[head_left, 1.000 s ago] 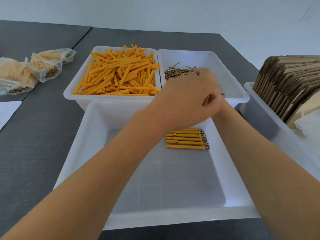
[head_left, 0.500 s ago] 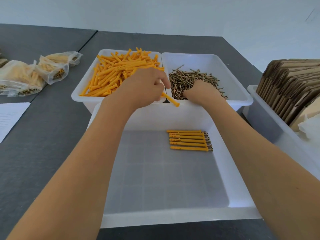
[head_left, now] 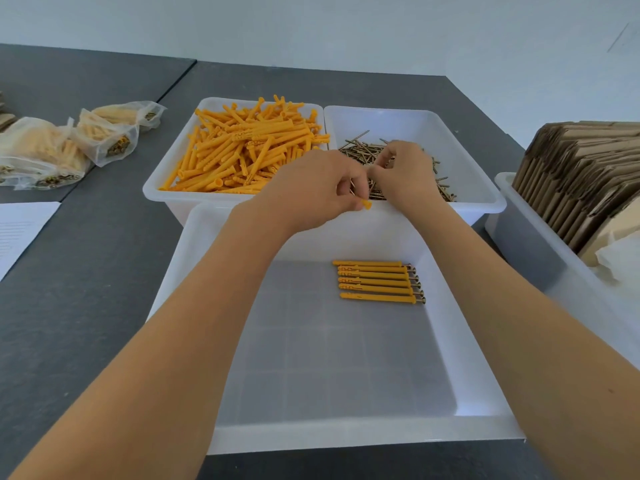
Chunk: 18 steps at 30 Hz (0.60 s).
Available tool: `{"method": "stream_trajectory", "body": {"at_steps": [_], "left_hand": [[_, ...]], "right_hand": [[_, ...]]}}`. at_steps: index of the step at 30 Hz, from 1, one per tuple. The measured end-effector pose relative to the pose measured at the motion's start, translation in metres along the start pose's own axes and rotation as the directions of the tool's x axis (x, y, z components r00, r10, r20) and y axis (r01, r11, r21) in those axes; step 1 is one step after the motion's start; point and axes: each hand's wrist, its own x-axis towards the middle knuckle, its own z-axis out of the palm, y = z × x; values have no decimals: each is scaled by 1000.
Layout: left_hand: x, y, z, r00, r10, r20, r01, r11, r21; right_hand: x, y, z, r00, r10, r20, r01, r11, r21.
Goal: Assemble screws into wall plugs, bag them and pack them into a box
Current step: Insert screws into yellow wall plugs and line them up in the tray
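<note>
My left hand grips an orange wall plug; only the plug's end shows below my fingers. My right hand is pinched beside it over the bin of loose screws, and what its fingertips hold is hidden. Both hands meet above the far rim of the near white tray. Several assembled plugs with screws lie in a neat row in that tray. A white bin heaped with orange plugs stands at the back left.
Filled clear bags lie on the dark table at the left, beside a white paper sheet. A white bin at the right holds flat cardboard boxes standing on edge.
My left hand has carried a plug from the plug bin to the right, toward the screw bin. My right hand has risen from the screws to meet it.
</note>
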Motion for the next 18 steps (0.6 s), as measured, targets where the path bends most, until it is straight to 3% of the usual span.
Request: {"method": "stream_trajectory", "body": {"at_steps": [2,5,8,13,18], "left_hand": [[1,4,4,985,44,-169,-53,997,-49],[3,12,4,888,78,-453,-146,983,-116],[1,14,3,801,51,-597,-147,983,-113],[0,-4,6,826,-44,-562,121,988,101],[1,-12,8,859,-101,-502,198,970,144]], "right_hand": [[-1,-2,-2,997,-12,-74,18,997,80],[-3,-6,-6,975,23,-219,28,973,227],[-3,-9,-11,935,107,-338,29,927,374],[-5,-12,-12,899,145,-414,36,916,399],[-8,-15,-12,894,213,-395,17,864,504]]}}
